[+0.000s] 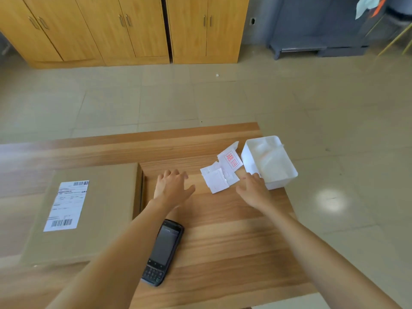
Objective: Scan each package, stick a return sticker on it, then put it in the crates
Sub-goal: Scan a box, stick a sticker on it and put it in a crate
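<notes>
Both hands out over the wooden worktop (223, 230), empty, fingers loosely spread. Left hand (172, 189) just right of the cardboard package (100, 210) with its shipping label (66, 205) facing up. Right hand (253, 190) beside the return stickers (223, 172), fingertips near the white bin (270, 161). Handheld scanner (163, 253) lying beneath the left forearm.

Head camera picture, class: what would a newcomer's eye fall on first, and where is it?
Probably the two bare hands, left hand and right hand, reaching over the wooden table toward loose white return stickers, one printed in red. A large cardboard package with a shipping label lies left; a black handheld scanner lies near.
</notes>
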Tool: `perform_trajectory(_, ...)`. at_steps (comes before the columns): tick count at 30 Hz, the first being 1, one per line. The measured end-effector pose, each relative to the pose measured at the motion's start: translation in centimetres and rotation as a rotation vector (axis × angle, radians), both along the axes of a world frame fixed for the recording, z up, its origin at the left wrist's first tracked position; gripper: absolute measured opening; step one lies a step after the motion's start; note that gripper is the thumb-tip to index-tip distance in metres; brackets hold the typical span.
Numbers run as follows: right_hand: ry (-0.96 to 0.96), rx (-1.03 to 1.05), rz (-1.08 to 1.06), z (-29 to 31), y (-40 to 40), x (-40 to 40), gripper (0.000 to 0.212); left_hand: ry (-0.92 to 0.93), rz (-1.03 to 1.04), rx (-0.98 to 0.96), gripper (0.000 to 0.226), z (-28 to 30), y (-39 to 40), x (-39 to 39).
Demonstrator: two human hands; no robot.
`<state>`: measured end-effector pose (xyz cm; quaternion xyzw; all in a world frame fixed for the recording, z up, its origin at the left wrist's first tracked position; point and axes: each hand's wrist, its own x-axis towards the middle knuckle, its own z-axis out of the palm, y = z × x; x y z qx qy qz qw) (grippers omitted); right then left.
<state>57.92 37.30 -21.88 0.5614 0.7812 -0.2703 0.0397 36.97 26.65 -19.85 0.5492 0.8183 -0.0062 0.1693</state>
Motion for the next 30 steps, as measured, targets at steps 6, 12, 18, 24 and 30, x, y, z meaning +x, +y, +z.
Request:
perform_trajectory(6, 0.071, -0.102, 0.020, -2.2, 2.8, -1.7, 0.046, -0.021, 0.063, -0.059, 0.049, -1.2, 1.7, 1.6)
perform_trajectory(12, 0.128, -0.087, 0.033, -3.9, 6.3, -3.8, 0.056, -0.033, 0.113, -0.072, 0.047, -2.5, 3.0, 1.4)
perform_trajectory(18, 0.140, -0.067, 0.028, -5.4, 8.8, -5.3, 0.070, -0.047, 0.127, -0.109, 0.047, -3.9, 4.5, 1.4)
perform_trajectory(24, 0.098, -0.027, 0.046, -7.5, 9.5, -5.9, 0.078, -0.040, 0.124, -0.105, 0.047, -4.9, 5.7, 0.9)
perform_trajectory(30, 0.091, 0.114, 0.100, -7.8, 8.3, -5.9, 0.079, -0.036, 0.108, -0.100, 0.047, -5.2, 5.9, 0.4)
